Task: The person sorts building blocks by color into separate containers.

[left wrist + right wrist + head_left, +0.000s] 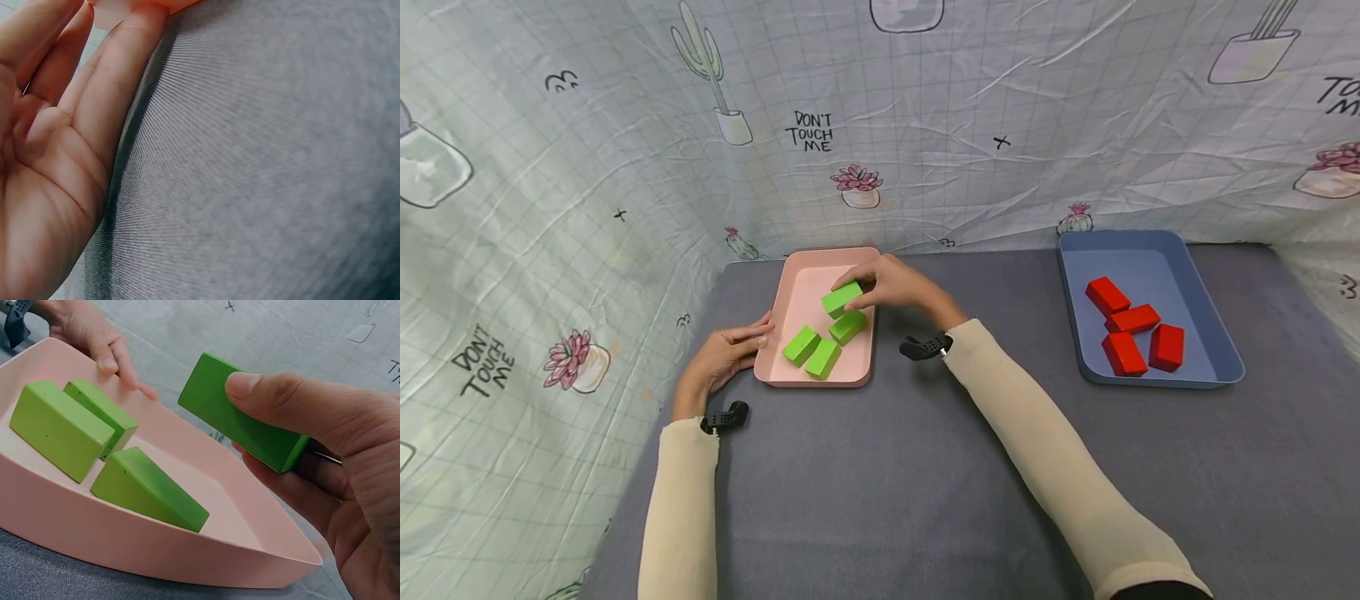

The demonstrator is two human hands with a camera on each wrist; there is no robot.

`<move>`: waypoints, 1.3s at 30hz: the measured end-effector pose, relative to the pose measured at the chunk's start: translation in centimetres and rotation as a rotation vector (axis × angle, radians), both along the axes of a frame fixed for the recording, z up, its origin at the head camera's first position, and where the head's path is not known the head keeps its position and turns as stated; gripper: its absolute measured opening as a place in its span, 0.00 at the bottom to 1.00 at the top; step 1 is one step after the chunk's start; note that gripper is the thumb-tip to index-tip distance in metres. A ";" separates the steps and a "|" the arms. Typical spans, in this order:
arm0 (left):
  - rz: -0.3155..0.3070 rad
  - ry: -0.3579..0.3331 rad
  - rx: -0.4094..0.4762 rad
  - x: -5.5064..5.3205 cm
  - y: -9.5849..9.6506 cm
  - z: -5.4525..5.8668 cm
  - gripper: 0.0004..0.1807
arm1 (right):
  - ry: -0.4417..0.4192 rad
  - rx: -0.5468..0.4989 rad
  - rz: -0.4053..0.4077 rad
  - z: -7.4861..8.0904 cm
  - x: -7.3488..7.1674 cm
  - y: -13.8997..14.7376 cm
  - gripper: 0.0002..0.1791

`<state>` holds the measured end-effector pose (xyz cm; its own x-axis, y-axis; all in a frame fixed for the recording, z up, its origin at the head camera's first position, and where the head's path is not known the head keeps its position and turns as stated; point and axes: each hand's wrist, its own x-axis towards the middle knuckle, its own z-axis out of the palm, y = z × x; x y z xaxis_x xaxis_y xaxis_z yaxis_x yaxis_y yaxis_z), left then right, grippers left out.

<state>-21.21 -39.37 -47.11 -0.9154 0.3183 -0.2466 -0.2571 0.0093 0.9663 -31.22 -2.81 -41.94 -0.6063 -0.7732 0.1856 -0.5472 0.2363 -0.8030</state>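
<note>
Between thumb and fingers, my right hand (891,282) pinches a green block (234,412), held up over the pink tray (156,550). Three other green blocks lie in that tray; one green block (150,487) sits nearest the right wrist camera, and another green block (801,345) is toward the tray's left side in the head view. My left hand (724,360) touches the tray's left edge, its fingers fairly straight along the outer wall. In the left wrist view the left hand (56,175) meets a pink corner of the tray at the top.
A blue tray (1213,358) stands to the right with several red blocks (1126,354) inside. Grey cloth (865,492) covers the table. Behind and to the left hangs a patterned curtain (940,100), close to both trays' far edges.
</note>
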 end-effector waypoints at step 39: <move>0.011 0.223 -0.240 -0.1 0.4 1.0 0.21 | -0.111 -0.031 0.104 -0.3 -2.9 -2.2 0.21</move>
